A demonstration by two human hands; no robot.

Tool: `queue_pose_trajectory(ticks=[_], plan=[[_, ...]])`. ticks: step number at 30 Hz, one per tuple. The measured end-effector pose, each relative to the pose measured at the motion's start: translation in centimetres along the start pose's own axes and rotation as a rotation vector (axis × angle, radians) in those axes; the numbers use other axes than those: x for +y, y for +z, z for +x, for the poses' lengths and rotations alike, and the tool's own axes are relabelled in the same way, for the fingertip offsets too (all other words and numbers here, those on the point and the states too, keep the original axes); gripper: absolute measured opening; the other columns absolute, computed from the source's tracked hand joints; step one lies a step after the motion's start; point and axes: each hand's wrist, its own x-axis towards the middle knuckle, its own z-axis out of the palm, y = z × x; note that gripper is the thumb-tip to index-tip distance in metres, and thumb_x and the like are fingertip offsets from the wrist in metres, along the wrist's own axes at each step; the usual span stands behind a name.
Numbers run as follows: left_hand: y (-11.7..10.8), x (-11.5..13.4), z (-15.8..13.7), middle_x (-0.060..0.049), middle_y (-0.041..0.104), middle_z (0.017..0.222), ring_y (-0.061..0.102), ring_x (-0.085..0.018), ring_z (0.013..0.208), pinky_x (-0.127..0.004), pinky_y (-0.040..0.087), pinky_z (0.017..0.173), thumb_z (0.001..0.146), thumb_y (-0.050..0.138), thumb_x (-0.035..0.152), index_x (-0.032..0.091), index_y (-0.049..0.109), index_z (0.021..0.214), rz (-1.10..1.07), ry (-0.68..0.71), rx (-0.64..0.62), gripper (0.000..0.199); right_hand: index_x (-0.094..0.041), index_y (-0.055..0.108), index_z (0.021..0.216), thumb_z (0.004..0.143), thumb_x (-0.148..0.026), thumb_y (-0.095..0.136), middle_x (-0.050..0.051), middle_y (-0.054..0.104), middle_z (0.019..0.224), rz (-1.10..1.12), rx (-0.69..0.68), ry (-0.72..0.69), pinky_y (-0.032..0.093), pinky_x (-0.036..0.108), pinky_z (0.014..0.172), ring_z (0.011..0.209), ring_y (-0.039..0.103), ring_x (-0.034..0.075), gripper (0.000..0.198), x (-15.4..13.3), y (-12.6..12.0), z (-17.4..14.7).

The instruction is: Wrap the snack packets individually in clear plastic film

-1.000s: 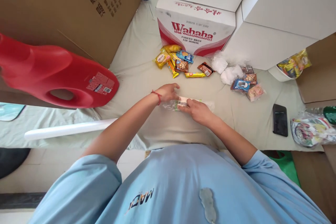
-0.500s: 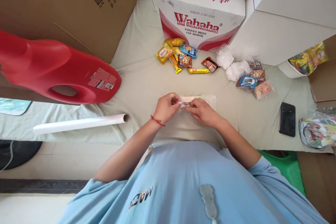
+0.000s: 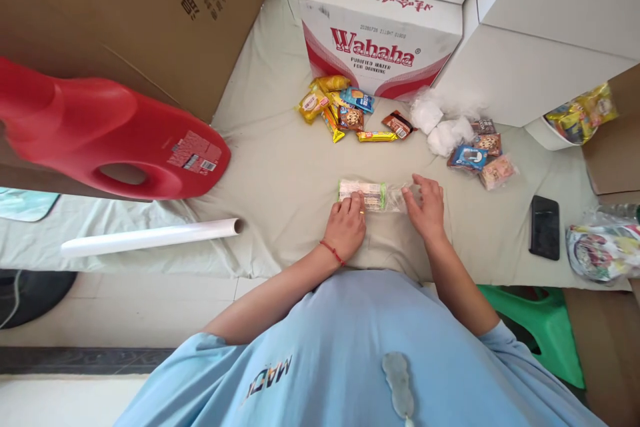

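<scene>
A long packet of pale, printed pieces with green ends [image 3: 375, 196] lies on the cloth in front of me, in clear plastic. My left hand [image 3: 344, 223], with a red string on its wrist, holds it down from the near side, fingers together on its lower edge. At the other end, loose clear film [image 3: 399, 199] stretches to the right. My right hand [image 3: 426, 207] is open there, its thumb touching the film and its fingers spread. What lies under my left fingers is hidden.
Several small snack packs [image 3: 345, 107] lie before the Wahaha box [image 3: 375, 47]. White crumpled bundles [image 3: 447, 133] and more packs [image 3: 483, 157] are at the right, near a phone [image 3: 545, 227]. A film roll [image 3: 153, 237] and red jug [image 3: 115, 127] stand left.
Both hands were pinching together over the wrapped item. They have moved apart: my left hand now rests on the packet, my right has opened at the film's right end.
</scene>
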Motion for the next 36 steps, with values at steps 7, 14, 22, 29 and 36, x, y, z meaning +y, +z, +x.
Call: queue_pose_trajectory(ticks=[7,14,22,29,36], plan=[[-0.4,0.1,0.3,-0.026,0.059,0.147,0.058,-0.031,0.128,-0.044,0.048,0.098,0.103,0.030,0.012,0.002,0.039,0.161,-0.022,0.013,0.000,0.059,-0.021,0.065,0.093,0.089,-0.046,0.062,0.017,0.064,0.129,0.095,-0.177,-0.008,0.046,0.049,0.106,0.122,0.057,0.030,0.026,0.5,0.8,0.5],[-0.8,0.0,0.5,-0.023,0.065,0.136,0.059,-0.031,0.124,-0.045,0.048,0.095,0.103,0.032,0.012,0.006,0.046,0.158,-0.067,0.024,-0.006,0.057,-0.024,0.057,0.089,0.088,-0.049,0.062,-0.002,0.060,0.071,0.303,-0.349,0.117,0.043,0.027,0.062,0.063,0.054,0.016,0.026,-3.6,-0.2,2.1],[-0.2,0.0,0.7,-0.022,0.068,0.125,0.061,-0.032,0.121,-0.047,0.050,0.099,0.101,0.033,0.009,0.008,0.066,0.134,-0.057,0.068,0.021,0.047,-0.018,0.071,0.105,0.099,-0.022,0.052,0.010,0.076,0.103,-0.280,-0.492,-0.090,0.046,0.031,0.083,0.092,0.067,0.023,0.021,-11.5,2.8,4.1],[-0.3,-1.8,-2.4,-0.024,0.056,0.153,0.053,-0.035,0.142,-0.052,0.051,0.112,0.093,0.050,0.016,0.012,0.067,0.131,-0.343,0.140,0.080,0.042,-0.016,0.070,0.112,0.108,-0.020,0.039,0.013,0.067,0.113,-0.335,-0.536,-0.248,0.047,0.030,0.086,0.094,0.063,0.022,0.031,-11.0,4.3,1.6],[-1.7,-6.8,-5.3,-0.006,0.077,0.108,0.073,-0.020,0.102,-0.036,0.059,0.098,0.095,0.048,0.021,0.024,0.076,0.101,-0.844,-0.183,0.282,0.028,-0.008,0.055,0.137,0.100,-0.041,0.068,0.024,0.058,0.133,-0.426,-0.467,-0.495,0.046,0.046,0.102,0.117,0.051,0.035,0.051,-10.3,4.7,-1.9]])
